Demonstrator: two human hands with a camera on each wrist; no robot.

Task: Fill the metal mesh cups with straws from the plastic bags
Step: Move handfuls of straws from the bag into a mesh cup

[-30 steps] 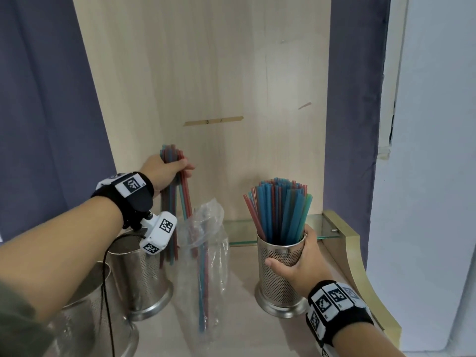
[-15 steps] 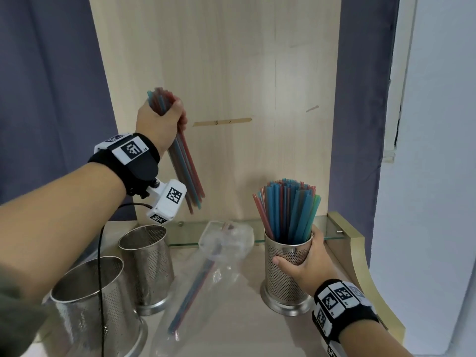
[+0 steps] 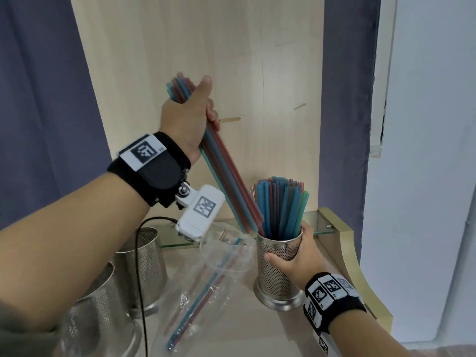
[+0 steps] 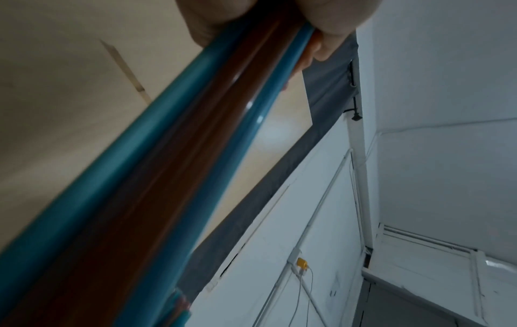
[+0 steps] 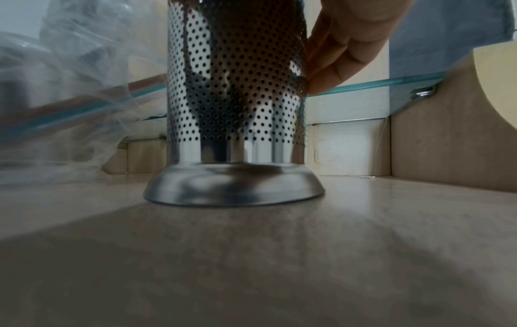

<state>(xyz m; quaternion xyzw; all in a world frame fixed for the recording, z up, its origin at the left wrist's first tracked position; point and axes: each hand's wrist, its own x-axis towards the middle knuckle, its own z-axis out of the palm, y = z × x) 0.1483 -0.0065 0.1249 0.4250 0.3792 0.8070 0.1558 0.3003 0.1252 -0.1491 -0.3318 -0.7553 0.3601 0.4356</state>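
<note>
My left hand (image 3: 192, 117) grips a bundle of blue and red straws (image 3: 229, 181) near its top end, held high and slanted down to the right. The bundle's lower tips sit just at the left rim of the metal mesh cup (image 3: 278, 274). That cup stands upright on the counter, packed with blue, red and green straws (image 3: 282, 202). My right hand (image 3: 296, 258) holds the cup around its upper wall. In the left wrist view the straws (image 4: 156, 177) run out of my fist; in the right wrist view the cup (image 5: 235, 106) fills the middle with my fingers (image 5: 333, 57) on its right side.
A clear plastic bag (image 3: 206, 287) with a few straws lies on the counter left of the cup. Two empty mesh cups (image 3: 141, 264) (image 3: 95, 313) stand at the left. A glass shelf (image 3: 316, 222) and wooden back panel close off the rear; a curved wooden edge (image 3: 358, 269) borders the right.
My left hand pulled the straw bundle up out of the bag, then carried it right until its lower tips reached the full cup's rim. The bag slumped flat. My right hand stayed on the cup.
</note>
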